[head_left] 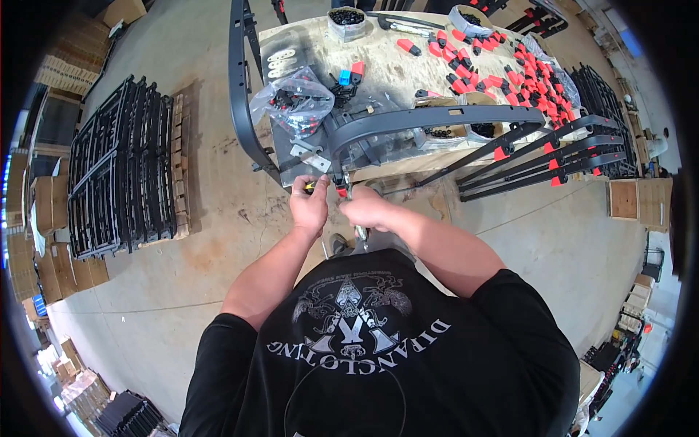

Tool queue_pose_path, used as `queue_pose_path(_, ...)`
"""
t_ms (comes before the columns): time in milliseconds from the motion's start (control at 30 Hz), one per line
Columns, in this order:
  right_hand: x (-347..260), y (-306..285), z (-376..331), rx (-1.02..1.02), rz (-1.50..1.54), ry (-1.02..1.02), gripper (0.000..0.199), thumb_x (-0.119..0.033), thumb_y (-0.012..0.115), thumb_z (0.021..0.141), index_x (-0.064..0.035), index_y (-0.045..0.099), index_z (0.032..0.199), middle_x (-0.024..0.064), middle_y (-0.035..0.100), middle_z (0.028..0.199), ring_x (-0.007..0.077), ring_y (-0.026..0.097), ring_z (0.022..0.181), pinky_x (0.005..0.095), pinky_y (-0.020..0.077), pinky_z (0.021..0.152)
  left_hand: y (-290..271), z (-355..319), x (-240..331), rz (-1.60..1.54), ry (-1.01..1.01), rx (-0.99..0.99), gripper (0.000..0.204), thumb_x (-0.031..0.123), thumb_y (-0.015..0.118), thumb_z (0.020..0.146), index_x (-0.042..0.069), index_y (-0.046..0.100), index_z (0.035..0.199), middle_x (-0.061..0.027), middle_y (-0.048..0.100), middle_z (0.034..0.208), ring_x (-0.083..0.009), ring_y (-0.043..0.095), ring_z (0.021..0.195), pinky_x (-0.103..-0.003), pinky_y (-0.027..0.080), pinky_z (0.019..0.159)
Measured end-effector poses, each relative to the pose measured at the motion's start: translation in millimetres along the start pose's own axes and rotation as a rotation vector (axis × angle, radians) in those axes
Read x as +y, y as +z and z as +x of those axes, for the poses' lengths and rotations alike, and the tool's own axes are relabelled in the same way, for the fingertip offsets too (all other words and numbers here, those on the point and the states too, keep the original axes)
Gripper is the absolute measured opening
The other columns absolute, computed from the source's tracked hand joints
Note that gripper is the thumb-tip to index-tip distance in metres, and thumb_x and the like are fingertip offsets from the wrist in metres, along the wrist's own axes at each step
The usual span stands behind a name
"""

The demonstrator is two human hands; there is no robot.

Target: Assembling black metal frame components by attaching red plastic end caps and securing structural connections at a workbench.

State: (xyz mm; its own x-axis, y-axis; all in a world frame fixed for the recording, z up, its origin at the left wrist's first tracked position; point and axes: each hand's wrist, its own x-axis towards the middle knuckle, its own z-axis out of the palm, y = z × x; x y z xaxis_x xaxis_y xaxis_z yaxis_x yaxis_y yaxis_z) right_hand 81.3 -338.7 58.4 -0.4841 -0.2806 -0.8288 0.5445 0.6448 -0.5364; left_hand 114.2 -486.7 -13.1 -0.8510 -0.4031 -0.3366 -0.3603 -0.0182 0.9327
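My left hand (309,207) is closed around a small yellow-and-black object (311,186) at the near edge of the worktable; its kind is not clear. Close beside it, my right hand (368,208) grips a silver metal hand tool (362,232), partly hidden by the fingers. Both hands are at the near end of a dark curved metal frame (437,116) lying across the table. A red piece (342,192) shows between the hands at that end. Just beyond my left hand lies a flat silver metal plate (314,159).
On the wooden worktable (378,54) are a clear plastic bag of small parts (297,102), tubs of black parts (346,25) and many red-and-black pieces (542,80). More dark frames (546,167) jut out at right. Stacked black frames (120,171) stand on the left floor.
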Motion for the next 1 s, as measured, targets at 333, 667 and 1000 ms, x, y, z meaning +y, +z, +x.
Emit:
queue_pose_path(333,12,16,7,0.048,0.22,-0.051,0.028,-0.021,0.06,0.087,0.004,0.059,0.101,0.0118,0.061,0.079,0.0219,0.061,0.063,0.0431,0.0542,0.054,1,5,-15,-0.012,0.06,0.006,0.018,0.018,0.073,0.095,0.006,0.06,0.098,-0.0019,0.066,0.086,-0.0081,0.054,0.076,-0.025,0.044,0.067)
queue_pose_path(667,38,17,38,0.313,-0.389,-0.155,0.067,-0.029,0.066,0.087,0.0161,0.044,0.13,0.0379,0.063,0.116,0.0439,0.065,0.113,0.0455,0.0506,0.1,8,0,-9,0.005,0.071,0.043,0.016,0.016,0.072,0.095,0.005,0.06,0.098,-0.0044,0.067,0.089,-0.0101,0.057,0.081,-0.027,0.047,0.073)
queue_pose_path(1000,39,16,23,0.267,-0.299,-0.226,0.08,-0.038,0.069,0.084,0.0165,0.04,0.134,0.0367,0.059,0.126,0.043,0.061,0.12,0.0443,0.0484,0.103,5,5,-6,0.002,0.029,-0.023,0.015,0.017,0.072,0.095,0.007,0.061,0.097,-0.0025,0.067,0.087,-0.0095,0.055,0.078,-0.027,0.045,0.07)
